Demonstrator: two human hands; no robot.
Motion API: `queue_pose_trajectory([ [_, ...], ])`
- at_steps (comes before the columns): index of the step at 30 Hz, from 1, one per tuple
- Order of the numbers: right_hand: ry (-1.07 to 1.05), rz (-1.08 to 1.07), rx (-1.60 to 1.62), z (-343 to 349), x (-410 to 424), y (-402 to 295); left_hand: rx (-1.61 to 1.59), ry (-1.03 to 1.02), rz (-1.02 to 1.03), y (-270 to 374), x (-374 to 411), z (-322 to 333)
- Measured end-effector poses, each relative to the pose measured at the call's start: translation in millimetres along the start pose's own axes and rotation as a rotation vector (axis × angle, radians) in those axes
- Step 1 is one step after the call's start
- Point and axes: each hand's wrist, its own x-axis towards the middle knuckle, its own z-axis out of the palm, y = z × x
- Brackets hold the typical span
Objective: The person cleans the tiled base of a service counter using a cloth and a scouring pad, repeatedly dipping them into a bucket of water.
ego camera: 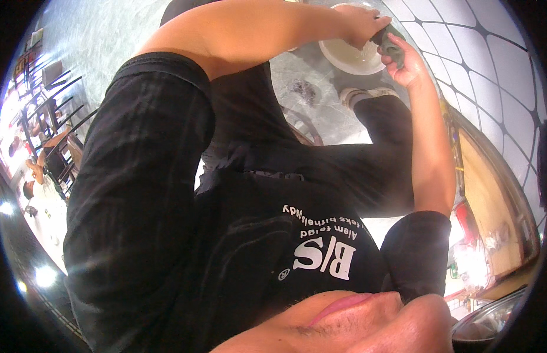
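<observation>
A wet-looking grey-green cloth (pixel 392 50) is bunched between my two hands. My left hand (pixel 359 24) reaches across from the left and grips its darker upper end. My right hand (pixel 403 64) comes up from the right, fingers and thumb closed around the lower part. Just beneath and to the left of the cloth is a round white basin (pixel 351 59) with what looks like water in it. The basin rests on the grey floor, and my left hand and forearm cover part of it.
A light shoe (pixel 357 95) stands close to the basin. Dark debris or a stain (pixel 303 89) marks the floor. White panelling with dark lines (pixel 485 66) and a tan panel (pixel 490 189) are at right. Dark-framed chairs (pixel 50 114) and a person (pixel 41 189) are far left.
</observation>
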Motion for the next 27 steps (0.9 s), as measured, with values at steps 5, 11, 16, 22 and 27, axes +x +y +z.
queue_pose_trajectory([
  [5,-0.110,0.066,-0.082,-1.1,-2.1,3.1,-0.014,0.063,0.025,-11.9,3.9,18.3],
  [11,-0.026,0.000,-0.560,9.7,-5.3,7.2,-0.047,-0.312,-0.108,9.5,8.2,-21.9],
  [16,0.079,-0.127,-0.971,20.0,-4.9,9.3,-0.104,-0.417,-0.078,5.3,7.8,-20.4],
  [22,0.294,-0.371,-1.497,-6.3,38.5,15.3,-0.339,-0.600,0.163,-38.4,32.2,-23.4],
  [27,0.424,-0.447,-1.542,23.2,12.3,12.2,0.019,-0.347,0.110,-37.7,51.8,41.2],
])
